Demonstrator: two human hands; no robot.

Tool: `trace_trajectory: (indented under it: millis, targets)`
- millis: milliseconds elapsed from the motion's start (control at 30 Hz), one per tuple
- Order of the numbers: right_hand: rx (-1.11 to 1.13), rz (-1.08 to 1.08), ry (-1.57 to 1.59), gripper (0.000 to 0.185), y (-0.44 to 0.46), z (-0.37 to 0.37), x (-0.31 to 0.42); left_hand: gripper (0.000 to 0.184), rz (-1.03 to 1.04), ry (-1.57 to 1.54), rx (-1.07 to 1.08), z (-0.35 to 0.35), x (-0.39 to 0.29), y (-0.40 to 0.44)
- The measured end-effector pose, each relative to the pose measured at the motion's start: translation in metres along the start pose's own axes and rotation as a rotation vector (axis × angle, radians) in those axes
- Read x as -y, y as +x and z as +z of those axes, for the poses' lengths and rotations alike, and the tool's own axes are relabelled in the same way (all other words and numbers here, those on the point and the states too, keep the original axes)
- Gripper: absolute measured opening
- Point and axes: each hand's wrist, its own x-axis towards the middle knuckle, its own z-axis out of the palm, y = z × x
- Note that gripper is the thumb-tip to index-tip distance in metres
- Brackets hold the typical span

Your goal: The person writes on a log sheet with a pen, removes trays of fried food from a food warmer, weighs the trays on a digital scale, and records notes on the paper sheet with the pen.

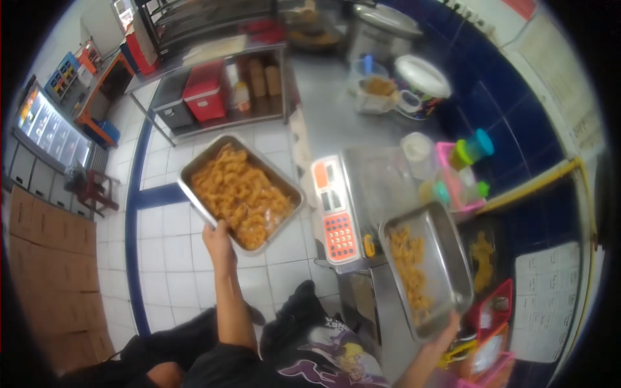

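Observation:
A deep metal tray (pixel 274 167) full of golden-brown fried pieces (pixel 236 191) is held out over the floor, slightly tilted. My left hand (pixel 218 244) grips its near left edge, with the fingers partly hidden under the rim. To the right, a second metal tray (pixel 445 265) carries fewer fried pieces (pixel 409 275) along its left side. My right hand (pixel 445 333) is closed on that tray's near corner; some fingers are hidden. Between the two trays, a digital scale (pixel 337 226) with an orange keypad stands at the counter's edge.
Tubs and bottles stand in a pink basket (pixel 445 158) by the blue tiled wall. Farther back on the steel counter (pixel 326 110) are a patterned pot (pixel 420 84) and a large lidded pot (pixel 385 32). Cool boxes (pixel 206 92) sit on a shelf; cardboard boxes (pixel 52 271) stand at left.

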Motion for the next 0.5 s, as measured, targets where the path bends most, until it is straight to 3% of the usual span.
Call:
trace_trajectory:
  millis: [233, 333, 400, 467, 500]
  targets:
    - [0.159, -0.053, 0.084, 0.039, 0.050, 0.164, -0.066, 0.022, -0.070, -0.001, -0.323, -0.078, 0.044, -0.035]
    - [0.196, 0.006, 0.109, 0.038, 0.073, 0.187, -0.083, 0.022, -0.168, 0.007, -0.347, -0.100, 0.059, -0.045]
    - [0.256, -0.022, 0.052, 0.044, 0.076, 0.188, -0.090, 0.023, -0.150, -0.069, -0.378, -0.105, 0.066, -0.050]
    - [0.207, 0.114, 0.038, 0.062, 0.055, 0.190, -0.079, 0.024, -0.184, -0.126, -0.355, -0.111, 0.071, -0.050]
    - [0.205, 0.114, 0.036, 0.062, 0.052, 0.179, -0.076, 0.024, -0.186, -0.126, -0.355, -0.111, 0.072, -0.049]
